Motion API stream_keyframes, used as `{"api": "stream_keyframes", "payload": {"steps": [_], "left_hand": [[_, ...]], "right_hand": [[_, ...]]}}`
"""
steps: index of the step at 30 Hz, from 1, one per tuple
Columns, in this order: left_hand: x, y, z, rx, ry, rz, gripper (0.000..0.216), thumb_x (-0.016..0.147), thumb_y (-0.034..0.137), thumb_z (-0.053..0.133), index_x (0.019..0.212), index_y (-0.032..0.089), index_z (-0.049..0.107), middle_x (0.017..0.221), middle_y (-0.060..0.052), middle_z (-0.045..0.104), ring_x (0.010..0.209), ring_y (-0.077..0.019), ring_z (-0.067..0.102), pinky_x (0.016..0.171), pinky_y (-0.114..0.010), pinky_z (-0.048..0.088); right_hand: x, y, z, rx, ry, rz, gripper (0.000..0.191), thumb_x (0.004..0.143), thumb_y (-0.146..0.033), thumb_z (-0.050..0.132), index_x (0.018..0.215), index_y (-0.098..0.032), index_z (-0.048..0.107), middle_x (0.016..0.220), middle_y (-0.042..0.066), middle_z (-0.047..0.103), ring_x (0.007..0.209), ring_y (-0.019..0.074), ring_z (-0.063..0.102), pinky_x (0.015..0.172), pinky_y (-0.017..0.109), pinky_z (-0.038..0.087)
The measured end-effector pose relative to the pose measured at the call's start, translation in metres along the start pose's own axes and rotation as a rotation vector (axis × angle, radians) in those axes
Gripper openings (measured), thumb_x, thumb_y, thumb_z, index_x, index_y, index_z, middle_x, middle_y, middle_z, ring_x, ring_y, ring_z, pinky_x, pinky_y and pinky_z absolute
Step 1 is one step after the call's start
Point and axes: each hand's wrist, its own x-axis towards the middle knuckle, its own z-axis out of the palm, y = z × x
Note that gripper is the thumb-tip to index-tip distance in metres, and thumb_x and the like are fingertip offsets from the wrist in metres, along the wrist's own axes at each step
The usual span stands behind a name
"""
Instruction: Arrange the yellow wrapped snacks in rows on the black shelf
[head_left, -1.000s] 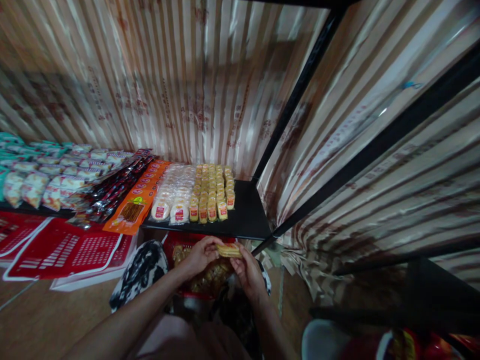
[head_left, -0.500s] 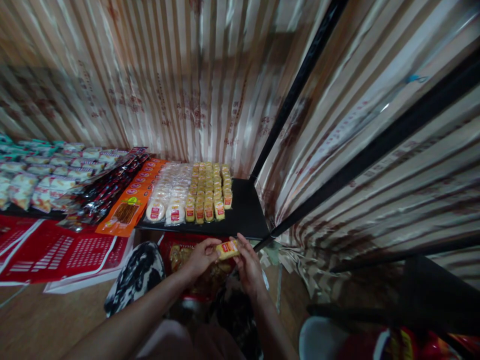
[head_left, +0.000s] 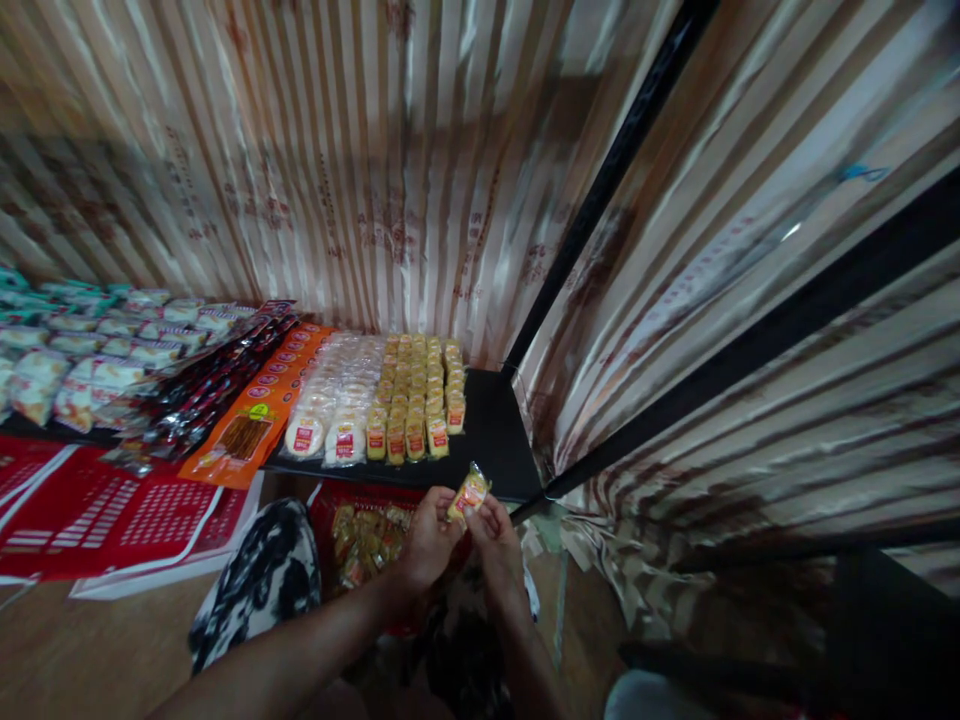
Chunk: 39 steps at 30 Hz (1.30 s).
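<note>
A small yellow wrapped snack (head_left: 469, 494) with a red label is held tilted in front of the black shelf's edge. My left hand (head_left: 433, 532) grips its left side, fingers curled. My right hand (head_left: 493, 530) closes on its lower right side, thumb on the wrapper. Below and left of my hands, a red basket (head_left: 324, 510) holds several similar yellow packets (head_left: 364, 540). On the black shelf (head_left: 491, 440) stand rows of matching yellow snacks (head_left: 415, 400), beside rows of white round wrapped crackers (head_left: 346, 440).
Left along the shelf lie an orange snack bag (head_left: 251, 425), dark glossy packets (head_left: 206, 380) and white packets (head_left: 101, 385). A black post (head_left: 600, 210) and a slanting black bar (head_left: 720, 360) bound the right side. Striped sheeting (head_left: 360, 170) hangs behind.
Both hands have turned the yellow snack from nearly level to a steep tilt. The view has shifted slightly, and more packets in the basket show.
</note>
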Motion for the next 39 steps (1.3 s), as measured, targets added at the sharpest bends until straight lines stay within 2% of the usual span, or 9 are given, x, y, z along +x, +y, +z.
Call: {"api": "stream_keyframes", "payload": {"steps": [4, 8, 11, 14, 19, 24, 32, 35, 39], "left_hand": [[0.006, 0.014, 0.003, 0.296, 0.044, 0.099, 0.034, 0.075, 0.008, 0.047, 0.106, 0.018, 0.052, 0.109, -0.007, 0.058, 0.097, -0.0147, 0.058, 0.084, -0.029, 0.049], [0.015, 0.024, 0.000, 0.652, 0.070, 0.271, 0.040, 0.074, 0.004, 0.041, 0.110, 0.014, 0.056, 0.126, -0.012, 0.050, 0.121, -0.0209, 0.045, 0.105, -0.039, 0.037], [0.025, 0.022, -0.002, 0.878, 0.006, 0.419, 0.041, 0.073, 0.003, 0.041, 0.108, 0.014, 0.059, 0.133, -0.013, 0.046, 0.130, -0.0252, 0.033, 0.108, -0.045, 0.033], [0.036, 0.012, -0.005, 1.022, 0.003, 0.481, 0.043, 0.075, 0.004, 0.041, 0.113, 0.012, 0.058, 0.138, -0.014, 0.043, 0.133, -0.0284, 0.029, 0.106, -0.048, 0.035], [0.050, -0.005, -0.008, 1.147, 0.023, 0.603, 0.037, 0.081, 0.008, 0.038, 0.112, 0.010, 0.058, 0.140, -0.016, 0.040, 0.135, -0.0292, 0.027, 0.104, -0.047, 0.037], [0.060, -0.013, -0.010, 1.231, 0.037, 0.666, 0.037, 0.085, 0.010, 0.035, 0.117, 0.012, 0.054, 0.142, -0.015, 0.039, 0.136, -0.0288, 0.026, 0.100, -0.049, 0.040], [0.075, -0.023, -0.017, 1.277, 0.062, 0.802, 0.035, 0.090, 0.014, 0.032, 0.117, 0.009, 0.052, 0.142, -0.017, 0.037, 0.137, -0.0292, 0.022, 0.099, -0.046, 0.040], [0.077, -0.021, -0.019, 1.280, 0.032, 0.827, 0.037, 0.091, 0.015, 0.029, 0.120, 0.008, 0.051, 0.143, -0.017, 0.036, 0.137, -0.0280, 0.022, 0.100, -0.044, 0.039], [0.075, -0.016, -0.021, 1.262, -0.016, 0.819, 0.041, 0.091, 0.018, 0.029, 0.127, 0.007, 0.046, 0.146, -0.017, 0.029, 0.139, -0.0261, 0.016, 0.104, -0.041, 0.035]], "right_hand": [[0.024, -0.007, -0.008, -0.060, 0.012, -0.058, 0.049, 0.059, -0.038, 0.073, 0.104, -0.023, 0.061, 0.095, 0.005, 0.071, 0.085, 0.0203, 0.066, 0.078, 0.033, 0.052], [0.061, -0.009, -0.006, -0.103, 0.062, -0.159, 0.050, 0.059, -0.037, 0.071, 0.106, -0.021, 0.062, 0.095, 0.006, 0.070, 0.087, 0.0212, 0.065, 0.079, 0.035, 0.052], [0.089, -0.007, 0.002, -0.135, 0.085, -0.212, 0.056, 0.058, -0.038, 0.069, 0.109, -0.017, 0.061, 0.096, 0.008, 0.069, 0.088, 0.0212, 0.063, 0.080, 0.036, 0.051], [0.110, -0.007, 0.010, -0.145, 0.109, -0.214, 0.058, 0.057, -0.039, 0.069, 0.109, -0.015, 0.060, 0.097, 0.009, 0.067, 0.087, 0.0203, 0.062, 0.080, 0.035, 0.051], [0.133, -0.005, 0.019, -0.169, 0.082, -0.270, 0.052, 0.059, -0.036, 0.068, 0.108, -0.018, 0.062, 0.095, 0.006, 0.065, 0.085, 0.0176, 0.061, 0.080, 0.032, 0.050], [0.146, -0.003, 0.025, -0.231, 0.048, -0.307, 0.047, 0.062, -0.035, 0.067, 0.106, -0.019, 0.064, 0.099, 0.006, 0.064, 0.083, 0.0172, 0.061, 0.075, 0.032, 0.052], [0.144, -0.005, 0.039, -0.315, -0.011, -0.359, 0.045, 0.067, -0.038, 0.063, 0.109, -0.021, 0.063, 0.110, 0.008, 0.058, 0.089, 0.0183, 0.061, 0.075, 0.031, 0.053], [0.142, -0.005, 0.041, -0.356, -0.003, -0.380, 0.045, 0.068, -0.037, 0.063, 0.110, -0.021, 0.063, 0.110, 0.008, 0.059, 0.088, 0.0178, 0.062, 0.078, 0.031, 0.051], [0.141, -0.003, 0.041, -0.362, -0.011, -0.367, 0.049, 0.069, -0.037, 0.062, 0.115, -0.021, 0.058, 0.109, 0.009, 0.062, 0.091, 0.0189, 0.061, 0.074, 0.031, 0.052]]}}
